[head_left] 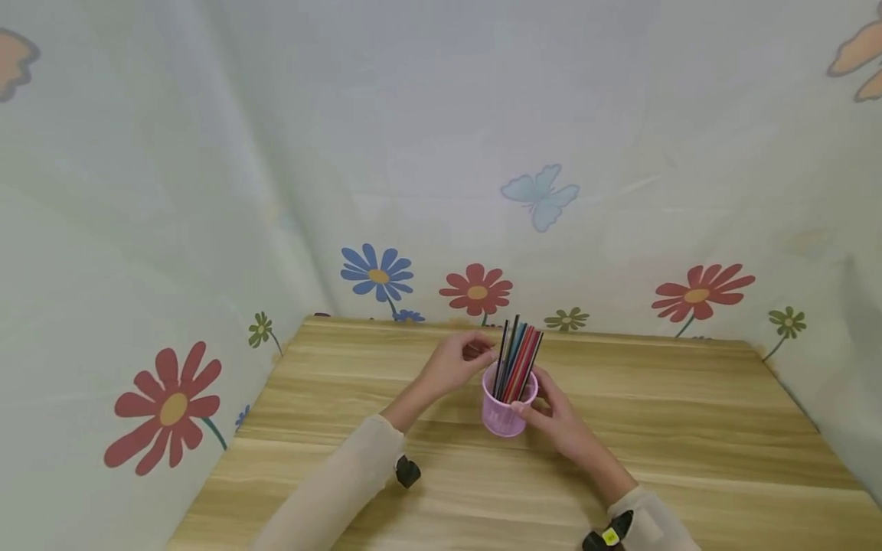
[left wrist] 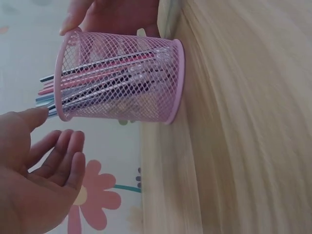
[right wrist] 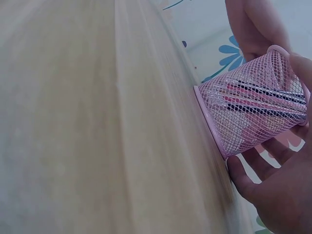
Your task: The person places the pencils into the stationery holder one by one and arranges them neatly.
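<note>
A pink mesh pen holder [head_left: 505, 422] stands upright on the wooden table. Several thin pens or pencils [head_left: 521, 360], in black, red and blue, lean inside it with their ends above the rim. My right hand [head_left: 561, 421] holds the holder from the right, its thumb by the near rim and its fingers along the far side. To the left of the rim is my left hand [head_left: 460, 361], fingers loosely bent. In the left wrist view, that hand's thumb [left wrist: 34, 118] lies close to the pen ends; whether it touches them I cannot tell.
The wood-grain table [head_left: 386, 520] runs back to a pale curtain [head_left: 427, 138] printed with flowers and butterflies. More of this fabric hangs along the left and right sides. A dark wrist camera [head_left: 408, 471] sits on the left sleeve, another [head_left: 606, 533] on the right.
</note>
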The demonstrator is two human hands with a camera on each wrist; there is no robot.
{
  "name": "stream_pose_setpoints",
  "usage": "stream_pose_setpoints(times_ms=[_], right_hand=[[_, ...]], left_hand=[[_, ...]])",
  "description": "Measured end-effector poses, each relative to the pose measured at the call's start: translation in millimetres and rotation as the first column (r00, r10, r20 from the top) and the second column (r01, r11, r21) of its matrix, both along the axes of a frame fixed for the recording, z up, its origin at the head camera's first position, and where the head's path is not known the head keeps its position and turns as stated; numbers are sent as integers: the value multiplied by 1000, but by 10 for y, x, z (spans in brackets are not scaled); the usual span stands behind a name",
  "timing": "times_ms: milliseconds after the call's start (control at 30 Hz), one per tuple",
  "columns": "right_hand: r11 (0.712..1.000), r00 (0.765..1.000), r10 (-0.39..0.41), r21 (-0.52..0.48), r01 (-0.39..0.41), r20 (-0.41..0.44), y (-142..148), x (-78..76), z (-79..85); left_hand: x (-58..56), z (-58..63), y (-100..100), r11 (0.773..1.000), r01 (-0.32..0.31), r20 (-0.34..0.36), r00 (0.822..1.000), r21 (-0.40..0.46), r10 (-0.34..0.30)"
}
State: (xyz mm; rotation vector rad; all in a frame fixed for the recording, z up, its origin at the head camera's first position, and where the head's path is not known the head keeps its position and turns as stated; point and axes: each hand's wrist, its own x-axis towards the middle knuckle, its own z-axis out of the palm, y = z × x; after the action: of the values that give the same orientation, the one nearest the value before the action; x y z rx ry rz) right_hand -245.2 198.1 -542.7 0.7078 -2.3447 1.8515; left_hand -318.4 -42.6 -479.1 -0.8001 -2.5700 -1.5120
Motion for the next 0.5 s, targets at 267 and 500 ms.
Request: stream_pose_setpoints(times_ms=[267,500], right_hand=[[999,999,-15,43,13,52,38,41,62],[983,997,15,180,-28,74,160,108,224]], left_hand=[[138,22,-215,979,146,28,989,-145,-144],[311,31,-359,926,202,54,979,-318,-195]])
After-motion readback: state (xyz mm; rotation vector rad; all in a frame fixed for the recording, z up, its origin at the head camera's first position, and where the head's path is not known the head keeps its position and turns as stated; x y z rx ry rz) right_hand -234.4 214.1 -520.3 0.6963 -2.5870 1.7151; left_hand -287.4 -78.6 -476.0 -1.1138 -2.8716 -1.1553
